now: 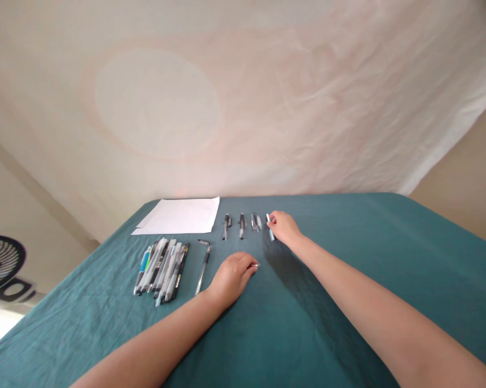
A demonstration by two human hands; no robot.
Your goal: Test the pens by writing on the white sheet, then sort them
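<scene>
My right hand (284,226) is closed on a white and pale blue pen (271,234) at the right end of a row. My left hand (235,272) rests low over the cloth, fingers pinched on a small thing with only a whitish tip showing. Left of it lies a clear pen with a black grip (205,264), and a small dark cap (203,242) sits just above it. The row also holds two dark-and-clear pens, one at left (226,227) and one in the middle (242,226), plus a small group of pen parts (255,222).
A pile of several pens (164,272) lies at the left on the green cloth (388,269). White paper sheets (182,215) are at the back left. Pale fabric (287,108) hangs behind the table; a black fan (2,264) stands beyond its left edge.
</scene>
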